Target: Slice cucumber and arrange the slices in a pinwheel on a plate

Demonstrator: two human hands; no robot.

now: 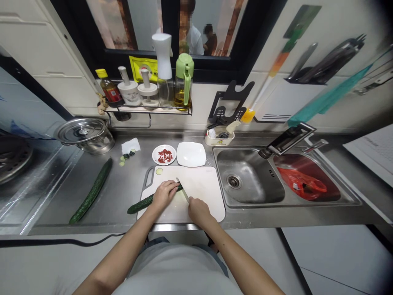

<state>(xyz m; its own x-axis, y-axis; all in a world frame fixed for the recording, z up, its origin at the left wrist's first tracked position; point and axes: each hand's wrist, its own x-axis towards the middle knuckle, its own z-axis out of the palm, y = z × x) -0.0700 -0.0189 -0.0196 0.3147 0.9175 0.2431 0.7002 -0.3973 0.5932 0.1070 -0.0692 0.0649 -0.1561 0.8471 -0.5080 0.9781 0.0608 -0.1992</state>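
Observation:
My left hand (165, 194) is closed over a dark green cucumber (140, 205) that lies across the white cutting board (208, 192). The handle of a knife (185, 194) is in my right hand (199, 210); its blade stands at the cucumber's right end, close to my left fingertips. One pale cucumber slice (159, 171) lies on the board's upper left corner. Behind the board are a small plate (155, 155) of red pieces and a white rectangular dish (190, 154). A second, whole cucumber (92, 192) rests on the counter to the left.
Cucumber end pieces (125, 156) lie by a white paper (130, 145). A lidded steel pot (89, 137) stands at the left. Right of the board is a double sink (254, 176) with a red bag (302, 184). Bottles and jars fill a wall rack (153, 110).

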